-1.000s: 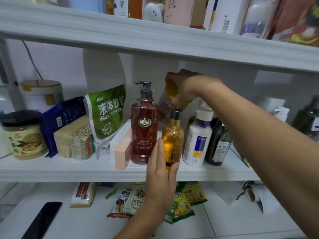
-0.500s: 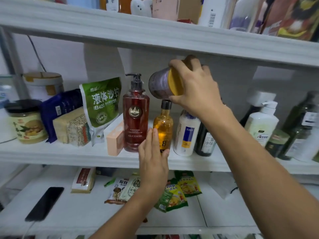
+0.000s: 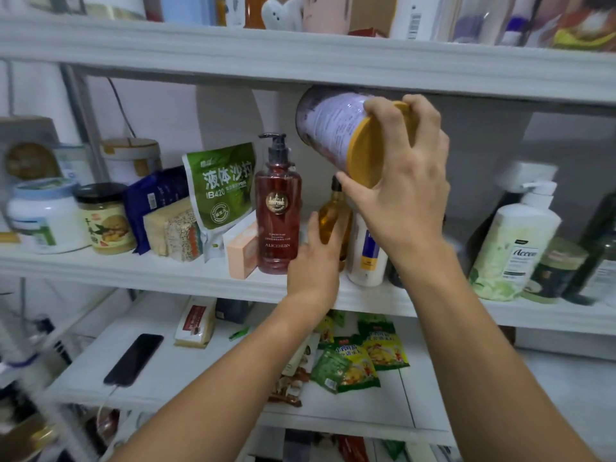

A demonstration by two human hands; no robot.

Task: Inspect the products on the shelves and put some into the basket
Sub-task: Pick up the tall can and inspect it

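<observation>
Under the upper shelf, the right hand grips a tilted can by its yellow lid. Lower down, the left hand reaches up with straight fingers touching an amber bottle.

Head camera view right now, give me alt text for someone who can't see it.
A person's right hand grips a tilted can by its yellow lid, lifted above the middle shelf. The left hand, fingers straight, touches an amber bottle beside a red pump bottle, among jars, pouches and lotion bottles.
</observation>
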